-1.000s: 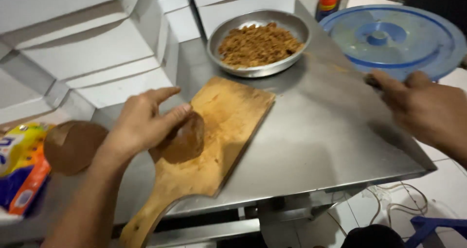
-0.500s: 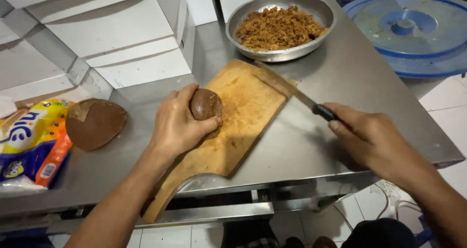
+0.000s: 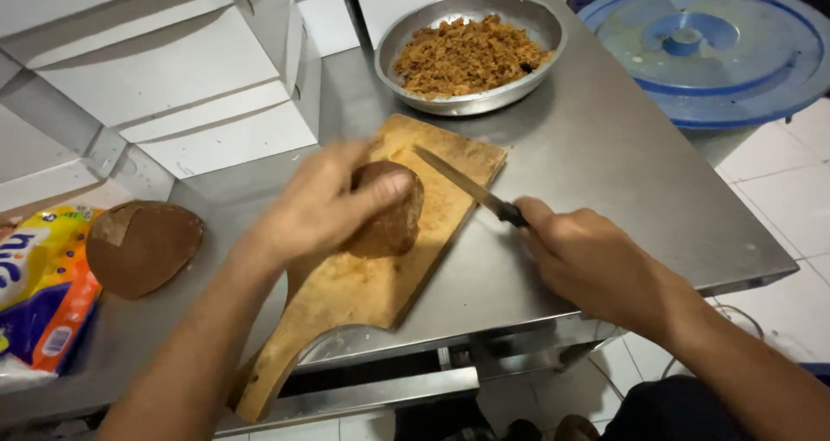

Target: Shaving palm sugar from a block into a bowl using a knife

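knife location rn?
In the head view the knife is right of centre, gripped by the right hand, its blade over the wooden cutting board beside the brown block.

The long pale wooden cutting board (image 3: 372, 277) looks matt and scuffed. It lies on a dull brushed-steel table (image 3: 596, 156). The round steel bowl (image 3: 471, 104) shines smooth, the slim knife blade (image 3: 454, 180) gleams, and the round blue plastic lid (image 3: 718, 52) looks smooth.

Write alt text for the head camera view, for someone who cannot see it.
A left hand grips a brown block on a wooden cutting board while the right hand holds a knife beside it. A metal bowl of brown shreds sits behind on the steel table.
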